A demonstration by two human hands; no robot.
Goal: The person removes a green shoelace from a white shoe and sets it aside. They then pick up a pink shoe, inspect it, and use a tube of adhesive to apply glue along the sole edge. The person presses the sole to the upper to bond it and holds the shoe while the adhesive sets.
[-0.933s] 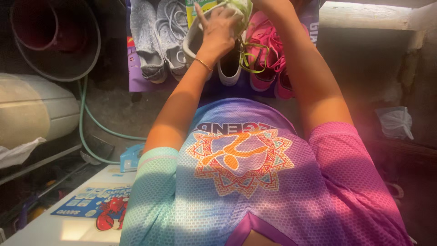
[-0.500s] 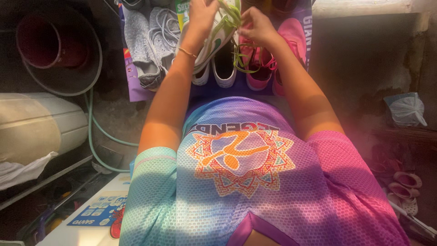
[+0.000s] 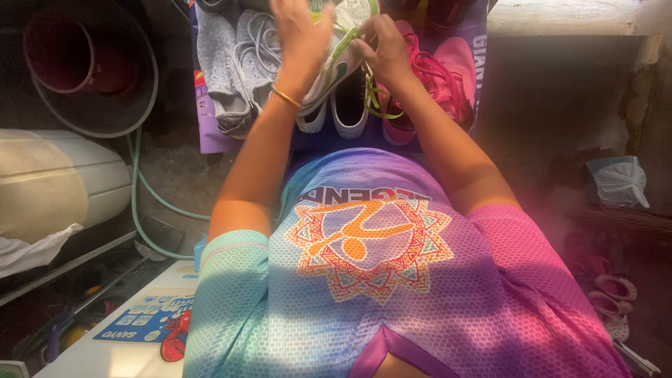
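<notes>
My left hand grips a white sneaker with green trim, holding it tilted above the others. My right hand pinches its yellow-green laces at the shoe's side. Below the held sneaker sits another white shoe, seen from above. Pink sneakers lie to the right and grey sneakers to the left. All rest on a purple printed sheet. A gold bangle circles my left wrist.
A dark round basin with a maroon bucket sits at the upper left. A white cylinder tank and green hose lie left. A white appliance top with stickers is at the lower left; a plastic bag and small sandals at right.
The view has tilted so the shoes sit higher in frame. Both hands stayed on the white sneaker; the right hand shifted onto its laces beside the left.
</notes>
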